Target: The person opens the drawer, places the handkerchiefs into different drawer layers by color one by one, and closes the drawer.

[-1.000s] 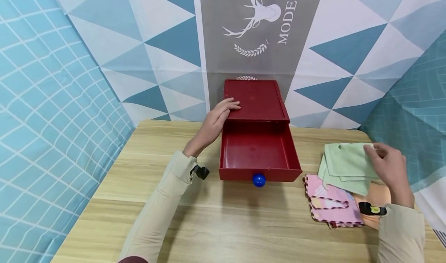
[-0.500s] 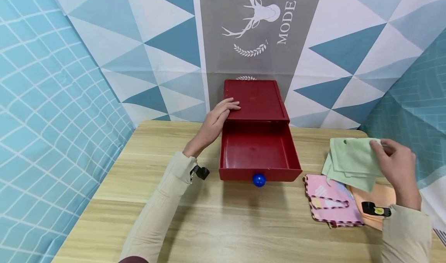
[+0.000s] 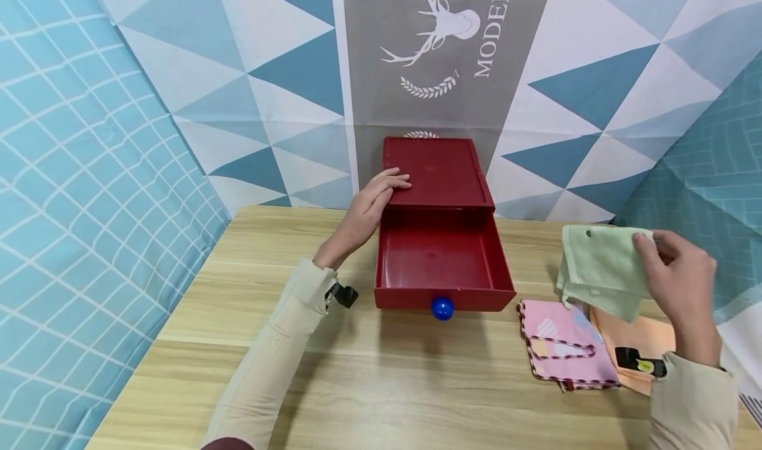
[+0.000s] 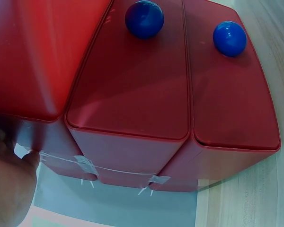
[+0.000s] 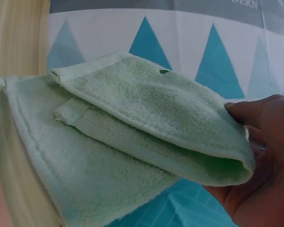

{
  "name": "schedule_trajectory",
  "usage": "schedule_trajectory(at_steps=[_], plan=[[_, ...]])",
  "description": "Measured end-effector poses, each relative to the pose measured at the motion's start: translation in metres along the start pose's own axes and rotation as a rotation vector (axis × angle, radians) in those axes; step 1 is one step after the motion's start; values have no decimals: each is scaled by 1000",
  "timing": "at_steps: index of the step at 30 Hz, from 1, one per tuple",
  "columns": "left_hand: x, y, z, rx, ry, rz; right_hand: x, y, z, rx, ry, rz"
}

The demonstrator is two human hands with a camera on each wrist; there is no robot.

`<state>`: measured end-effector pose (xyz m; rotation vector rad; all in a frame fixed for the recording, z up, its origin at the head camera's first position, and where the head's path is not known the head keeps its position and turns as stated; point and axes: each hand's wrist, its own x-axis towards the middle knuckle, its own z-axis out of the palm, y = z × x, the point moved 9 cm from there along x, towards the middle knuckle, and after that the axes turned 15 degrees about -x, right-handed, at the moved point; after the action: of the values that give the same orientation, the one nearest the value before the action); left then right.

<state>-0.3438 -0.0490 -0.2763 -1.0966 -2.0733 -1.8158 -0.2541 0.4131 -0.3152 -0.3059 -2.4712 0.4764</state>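
Observation:
My left hand [image 3: 368, 210] rests with extended fingers on the top left edge of a dark red drawer unit [image 3: 437, 169]. Its top drawer [image 3: 437, 255] is pulled out, and nothing lies in it. At the right, my right hand [image 3: 683, 281] pinches a folded pale green towel [image 3: 604, 261] by its right edge, thumb on top. In the right wrist view the towel [image 5: 146, 109] hangs in loose folds above the table. Below it lie a folded pink cloth [image 3: 565, 344] with a checked border and an orange cloth [image 3: 639, 344], partly covered by the towel and wrist.
The left wrist view shows two lower drawers with blue knobs [image 4: 144, 19], beneath the pulled-out one. The unit stands on a wooden table [image 3: 369, 384] against a patterned cloth backdrop [image 3: 286, 73]. Blue checked cloth [image 3: 89, 172] hangs at the left.
My right hand has lifted the pale green towel and moved slightly right and away from me, uncovering more of the orange cloth. The left hand and the drawer have stayed in place.

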Motion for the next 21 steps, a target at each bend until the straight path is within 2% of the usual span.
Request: schedule_trajectory(at_steps=[7, 10, 16, 21], plan=[[3, -31, -4, 16, 11, 0, -4, -20, -9, -38, 59, -36], [4, -38, -6, 31, 11, -8, -8, -30, -14, -35, 95, -72], [5, -41, -7, 31, 0, -13, -14, -47, -23, -16, 160, -115], [3, -39, -7, 26, 2, 11, -17, -63, -29, 23, 194, -166]])
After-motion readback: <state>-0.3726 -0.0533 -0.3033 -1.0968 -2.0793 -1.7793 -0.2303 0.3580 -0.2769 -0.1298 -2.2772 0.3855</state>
